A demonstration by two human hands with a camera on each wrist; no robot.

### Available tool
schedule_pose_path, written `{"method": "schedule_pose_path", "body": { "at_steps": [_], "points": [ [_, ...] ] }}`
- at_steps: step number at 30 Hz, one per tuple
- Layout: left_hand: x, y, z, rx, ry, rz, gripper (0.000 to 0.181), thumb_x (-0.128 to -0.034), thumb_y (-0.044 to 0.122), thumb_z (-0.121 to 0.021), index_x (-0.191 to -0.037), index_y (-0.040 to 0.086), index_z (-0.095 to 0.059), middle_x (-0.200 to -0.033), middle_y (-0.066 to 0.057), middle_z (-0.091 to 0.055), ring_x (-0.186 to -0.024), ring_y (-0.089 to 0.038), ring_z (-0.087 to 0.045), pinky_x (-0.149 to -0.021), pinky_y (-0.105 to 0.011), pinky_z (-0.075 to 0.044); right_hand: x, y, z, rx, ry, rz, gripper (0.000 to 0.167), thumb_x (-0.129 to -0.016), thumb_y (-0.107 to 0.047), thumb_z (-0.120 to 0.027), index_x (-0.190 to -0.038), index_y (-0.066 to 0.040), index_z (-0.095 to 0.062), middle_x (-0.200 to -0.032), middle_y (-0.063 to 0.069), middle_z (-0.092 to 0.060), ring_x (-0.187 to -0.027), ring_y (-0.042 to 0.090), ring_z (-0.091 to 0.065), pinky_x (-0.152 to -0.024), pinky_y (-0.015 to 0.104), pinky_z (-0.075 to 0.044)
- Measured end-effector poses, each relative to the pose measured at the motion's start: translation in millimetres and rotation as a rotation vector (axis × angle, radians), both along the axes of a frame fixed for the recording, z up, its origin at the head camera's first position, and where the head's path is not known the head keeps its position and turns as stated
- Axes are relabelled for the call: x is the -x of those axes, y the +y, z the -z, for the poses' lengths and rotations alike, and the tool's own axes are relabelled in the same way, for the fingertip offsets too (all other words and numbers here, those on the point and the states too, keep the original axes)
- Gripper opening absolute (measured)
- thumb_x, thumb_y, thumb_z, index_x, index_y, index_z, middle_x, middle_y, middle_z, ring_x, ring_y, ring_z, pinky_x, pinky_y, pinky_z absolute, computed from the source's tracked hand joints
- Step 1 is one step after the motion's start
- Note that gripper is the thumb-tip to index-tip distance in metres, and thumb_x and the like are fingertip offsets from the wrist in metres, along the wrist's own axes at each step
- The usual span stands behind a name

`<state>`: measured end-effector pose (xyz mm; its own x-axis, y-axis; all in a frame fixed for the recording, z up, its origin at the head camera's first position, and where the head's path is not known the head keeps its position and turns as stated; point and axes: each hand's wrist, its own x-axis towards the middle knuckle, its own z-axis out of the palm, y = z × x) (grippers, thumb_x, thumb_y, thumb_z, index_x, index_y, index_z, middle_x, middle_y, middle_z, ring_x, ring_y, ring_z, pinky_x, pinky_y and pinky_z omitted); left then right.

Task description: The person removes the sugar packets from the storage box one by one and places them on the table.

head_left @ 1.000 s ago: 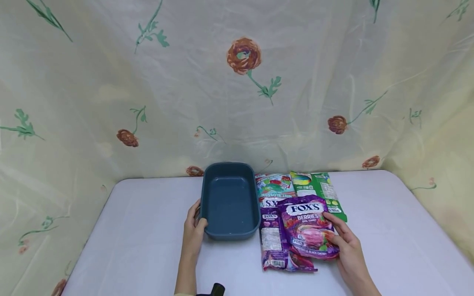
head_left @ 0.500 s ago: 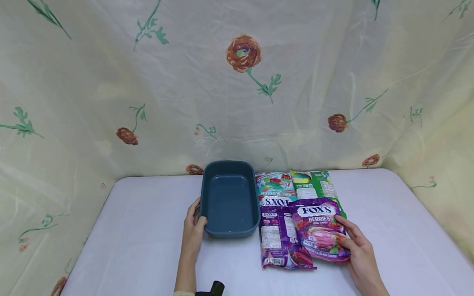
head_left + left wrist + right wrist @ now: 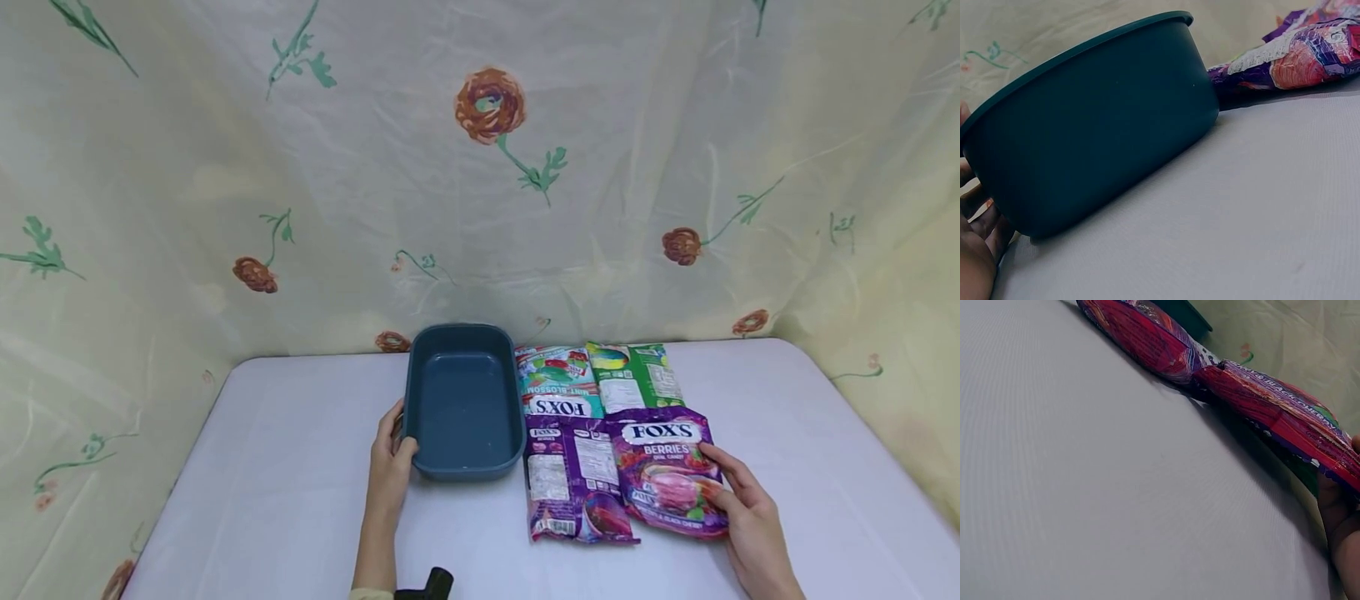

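A dark blue-green plastic basin [image 3: 467, 417] stands on the white table with bare insides. My left hand [image 3: 390, 462] grips its left side near the front corner, thumb at the rim and fingers along the outer wall. On the right, my right hand [image 3: 753, 521] pinches the right edge of a purple Fox's Berries candy bag [image 3: 667, 475], printed front up. In the right wrist view this candy bag [image 3: 1272, 419] is raised slightly at the hand's side. Left of it lies another purple candy bag [image 3: 573, 483], back side up, beside the basin.
Behind the purple bags lie a Mint Blossom Fox's bag [image 3: 558, 383], upside down to me, and a green bag [image 3: 637, 379]. A flowered curtain [image 3: 600, 208] hangs along the table's back edge. A black rod-like object [image 3: 435, 585] pokes in at the bottom.
My right hand has shifted right and slightly toward me with the Berries bag, uncovering more of the other purple bag. My left hand and the basin have stayed in place.
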<state>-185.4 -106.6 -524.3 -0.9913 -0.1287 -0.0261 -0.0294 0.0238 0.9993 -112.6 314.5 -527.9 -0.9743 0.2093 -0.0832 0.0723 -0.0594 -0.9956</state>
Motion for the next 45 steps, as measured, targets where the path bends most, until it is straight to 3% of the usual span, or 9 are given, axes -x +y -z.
{"method": "schedule_pose_path", "body": {
  "at_steps": [7,16,18,24,26,30,33,38,45],
  "points": [
    [-1.2,-0.1,-0.2,-0.002,-0.007,-0.003,0.064,-0.0840,0.003,-0.041,-0.145,0.022,-0.035,-0.148,-0.004,-0.037,-0.136,-0.023,-0.038,-0.109,-0.044,-0.032,-3.7,2.7,-0.9,-0.116,-0.055,0.007,0.050,-0.098,-0.011,-0.041,-0.147,-0.021,-0.035,-0.160,-0.001,-0.012,-0.131,-0.006,-0.025,-0.084,0.003,-0.036],
    [-0.6,-0.3,0.4,0.014,-0.012,-0.005,0.064,-0.0834,0.003,-0.041,-0.145,0.022,-0.035,-0.148,-0.004,-0.037,-0.135,-0.024,-0.039,-0.109,-0.044,-0.032,-6.3,-1.8,-1.2,-0.620,-0.023,0.064,0.052,-0.093,-0.001,-0.039,-0.142,-0.020,-0.042,-0.144,0.021,-0.041,-0.085,-0.017,-0.048,-0.067,0.009,-0.043],
    [-0.8,-0.6,0.2,0.012,-0.006,-0.009,0.065,-0.0831,0.002,-0.041,-0.145,0.021,-0.036,-0.147,-0.005,-0.038,-0.135,-0.024,-0.039,-0.109,-0.045,-0.032,-6.1,-2.6,-0.9,-0.687,0.013,0.058,0.053,-0.092,0.001,-0.039,-0.141,-0.019,-0.044,-0.137,0.022,-0.049,-0.092,-0.019,-0.045,-0.073,0.006,-0.040],
    [-1.7,-0.7,0.6,0.010,-0.006,-0.003,0.064,-0.0834,0.003,-0.041,-0.145,0.021,-0.036,-0.147,-0.005,-0.039,-0.134,-0.023,-0.040,-0.108,-0.044,-0.033,-7.8,-1.9,1.7,-0.828,-0.029,0.002,0.059,-0.091,-0.003,-0.040,-0.145,-0.027,-0.038,-0.146,0.020,-0.039,-0.136,0.020,-0.035,-0.098,0.011,-0.031],
    [-1.8,-0.5,1.0,0.012,-0.003,-0.003,0.064,-0.0838,0.003,-0.041,-0.144,0.022,-0.036,-0.146,-0.005,-0.040,-0.133,-0.023,-0.040,-0.107,-0.043,-0.033,-8.9,-2.1,1.9,-0.858,-0.045,-0.025,0.060,-0.091,-0.004,-0.040,-0.146,-0.027,-0.035,-0.150,0.021,-0.033,-0.134,0.041,-0.035,-0.105,0.028,-0.033],
    [-0.7,0.8,1.4,-0.004,0.013,0.004,0.063,-0.0845,0.002,-0.041,-0.144,0.023,-0.037,-0.146,-0.004,-0.040,-0.133,-0.022,-0.041,-0.106,-0.043,-0.034,-9.9,-1.1,2.1,-0.883,0.018,-0.043,0.062,-0.091,-0.002,-0.040,-0.148,-0.023,-0.032,-0.154,0.020,-0.024,-0.138,0.046,-0.025,-0.113,0.023,-0.021],
    [0.7,0.2,1.1,-0.011,0.017,0.009,0.063,-0.0848,0.003,-0.041,-0.144,0.022,-0.036,-0.146,-0.004,-0.040,-0.133,-0.022,-0.040,-0.106,-0.042,-0.033,-8.2,-0.8,4.4,-0.864,0.086,-0.015,0.063,-0.090,0.001,-0.040,-0.149,-0.020,-0.031,-0.157,0.016,-0.020,-0.143,0.039,-0.018,-0.108,0.007,-0.007],
    [1.9,0.6,1.9,-0.020,0.016,0.004,0.063,-0.0840,0.002,-0.041,-0.144,0.021,-0.037,-0.146,-0.005,-0.040,-0.133,-0.022,-0.040,-0.108,-0.043,-0.032,-5.1,-0.2,5.1,-0.826,0.091,0.072,0.062,-0.089,0.004,-0.042,-0.147,-0.017,-0.033,-0.155,0.012,-0.025,-0.143,0.028,-0.022,-0.094,-0.002,-0.016],
    [3.4,0.3,1.6,-0.012,0.016,-0.006,0.062,-0.0837,0.002,-0.042,-0.143,0.021,-0.038,-0.146,-0.005,-0.040,-0.133,-0.022,-0.040,-0.108,-0.043,-0.032,-4.5,-1.8,5.9,-0.775,0.036,0.141,0.061,-0.089,0.003,-0.042,-0.146,-0.016,-0.032,-0.152,0.008,-0.032,-0.126,-0.020,-0.022,-0.084,-0.005,-0.023]
  ]
}}
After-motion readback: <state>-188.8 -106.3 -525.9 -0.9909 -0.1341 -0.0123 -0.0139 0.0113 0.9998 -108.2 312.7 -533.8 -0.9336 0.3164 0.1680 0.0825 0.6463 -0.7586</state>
